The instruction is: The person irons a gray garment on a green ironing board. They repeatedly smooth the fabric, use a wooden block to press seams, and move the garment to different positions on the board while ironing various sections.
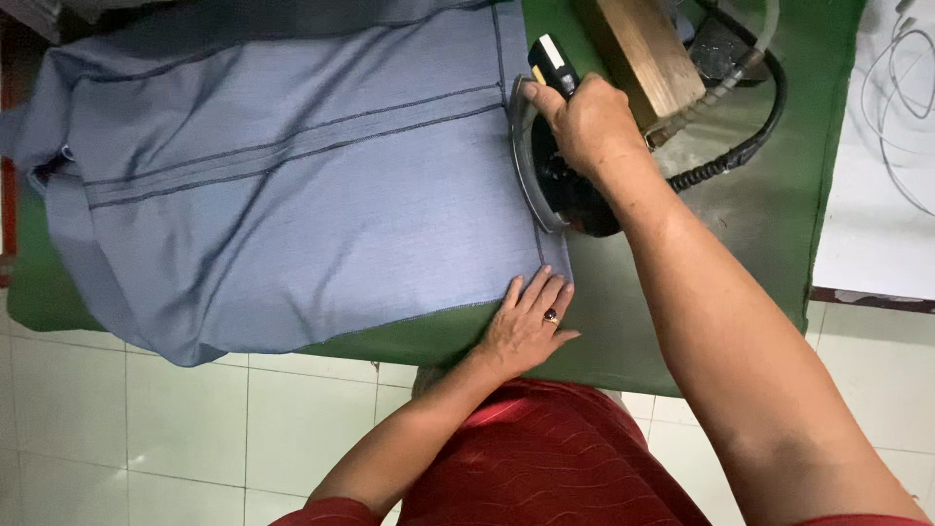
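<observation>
Blue-grey cloth covers the left of the green surface, its stitched seams running left to right. At the cloth's right edge sits the black iron, long axis running near to far, its tip pointing far. Closed around its handle is the right hand. Lying flat and open, the left hand presses the cloth's near right corner.

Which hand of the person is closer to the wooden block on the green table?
Right. The right hand grips the iron just beside the wooden block; the left hand lies flat on the blue cloth near the table's front edge.
</observation>
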